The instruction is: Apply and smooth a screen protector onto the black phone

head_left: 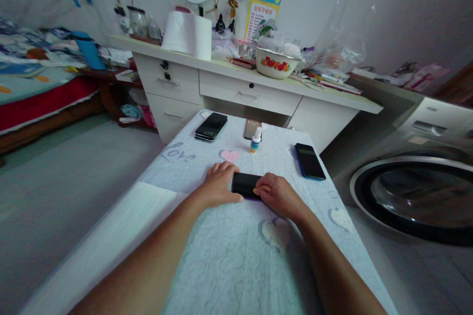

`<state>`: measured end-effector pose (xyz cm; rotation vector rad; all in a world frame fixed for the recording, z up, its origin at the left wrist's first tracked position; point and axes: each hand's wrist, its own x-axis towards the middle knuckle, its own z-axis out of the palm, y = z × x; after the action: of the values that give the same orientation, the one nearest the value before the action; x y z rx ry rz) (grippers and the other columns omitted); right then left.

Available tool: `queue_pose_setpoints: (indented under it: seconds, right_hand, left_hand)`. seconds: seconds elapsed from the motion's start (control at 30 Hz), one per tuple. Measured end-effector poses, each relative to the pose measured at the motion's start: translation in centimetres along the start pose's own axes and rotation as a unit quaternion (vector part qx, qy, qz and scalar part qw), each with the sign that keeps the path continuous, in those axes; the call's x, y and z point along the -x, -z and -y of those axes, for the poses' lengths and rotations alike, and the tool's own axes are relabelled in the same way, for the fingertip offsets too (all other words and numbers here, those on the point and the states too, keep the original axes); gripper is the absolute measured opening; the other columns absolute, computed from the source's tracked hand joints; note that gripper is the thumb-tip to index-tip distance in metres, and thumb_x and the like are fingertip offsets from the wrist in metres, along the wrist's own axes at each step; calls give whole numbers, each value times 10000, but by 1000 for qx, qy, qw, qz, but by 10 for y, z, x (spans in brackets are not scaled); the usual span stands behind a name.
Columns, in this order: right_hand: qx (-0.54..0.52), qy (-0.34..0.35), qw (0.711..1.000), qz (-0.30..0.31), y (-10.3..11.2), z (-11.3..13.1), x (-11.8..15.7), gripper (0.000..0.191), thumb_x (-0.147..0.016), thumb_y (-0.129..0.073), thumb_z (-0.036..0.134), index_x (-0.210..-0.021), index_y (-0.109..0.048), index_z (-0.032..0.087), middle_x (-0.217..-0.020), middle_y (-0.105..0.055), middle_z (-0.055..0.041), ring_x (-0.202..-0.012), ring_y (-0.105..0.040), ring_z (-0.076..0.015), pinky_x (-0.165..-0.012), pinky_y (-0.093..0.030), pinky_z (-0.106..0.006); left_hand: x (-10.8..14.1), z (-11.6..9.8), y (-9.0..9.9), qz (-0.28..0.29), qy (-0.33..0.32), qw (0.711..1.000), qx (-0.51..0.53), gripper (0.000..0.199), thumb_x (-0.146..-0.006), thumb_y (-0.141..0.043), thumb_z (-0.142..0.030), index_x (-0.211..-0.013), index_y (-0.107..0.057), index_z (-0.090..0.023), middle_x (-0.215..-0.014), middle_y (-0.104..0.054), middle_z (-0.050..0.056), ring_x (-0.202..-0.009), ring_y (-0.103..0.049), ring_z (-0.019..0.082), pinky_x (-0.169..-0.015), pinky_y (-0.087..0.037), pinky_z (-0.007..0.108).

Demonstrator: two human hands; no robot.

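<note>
Where the head view looks down, the phone lies flat, screen up, on the cloth-covered table, between both hands. Left hand: spread open, thumb and forefinger bracketing the phone's left end. Right hand: fingers curled closed over the right end; whether they pinch anything cannot be told. Step in hand, as judged: working the screen surface. Next move appears to call for steady bracing and light pressure. Condition: screen dark, purplish near edge.
</note>
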<state>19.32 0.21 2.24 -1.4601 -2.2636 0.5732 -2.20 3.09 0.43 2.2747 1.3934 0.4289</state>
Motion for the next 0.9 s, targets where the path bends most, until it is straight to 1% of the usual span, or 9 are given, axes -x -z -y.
queue_pose_setpoints:
  seconds: [0.13, 0.27, 0.4, 0.67, 0.9]
  right_hand:
    - [29, 4, 1000, -10, 0, -2, -1, 84, -831, -586, 153, -798, -659, 178, -777, -591, -4, -693, -538, -109, -641, -368, -217]
    - [49, -4, 999, -17, 1, -3, 0, 82, -838, -583, 161, -802, -656, 176, -784, -591, -8, -695, -536, -111, -633, -359, -217]
    - [73, -11, 997, -26, 2, -6, 0, 88, -853, -572, 176, -816, -652, 176, -809, -592, -17, -725, -542, -119, -662, -369, -220]
    - [135, -78, 987, -44, 6, -7, -1, 124, -871, -538, 196, -866, -662, 188, -884, -609, -40, -799, -567, -140, -729, -376, -235]
    - [167, -126, 976, -62, 8, -12, -2, 144, -887, -523, 236, -864, -661, 199, -890, -615, -42, -826, -579, -146, -736, -373, -233]
  left_hand:
    - [-1, 1, -1, -6, -3, 1000, 3, 620, -569, -725, -436, -1114, -487, -264, -1188, -496, 39, -1128, -433, 278, -953, -368, 393]
    - [-1, 2, -1, 0, -1, 1000, 3, 615, -570, -725, -435, -1111, -488, -264, -1195, -495, 40, -1123, -436, 280, -951, -370, 394]
    - [0, 1, -1, -3, -6, 1000, 3, 615, -573, -723, -434, -1115, -489, -264, -1187, -499, 36, -1116, -437, 277, -949, -368, 395]
    - [-1, 1, -1, -7, -10, 1000, 4, 603, -575, -718, -432, -1108, -490, -265, -1181, -499, 35, -1109, -441, 275, -945, -369, 388]
    - [-1, -1, 1, -2, -3, 1000, 6, 599, -571, -721, -421, -1102, -493, -260, -1181, -499, 40, -1117, -440, 274, -956, -369, 392]
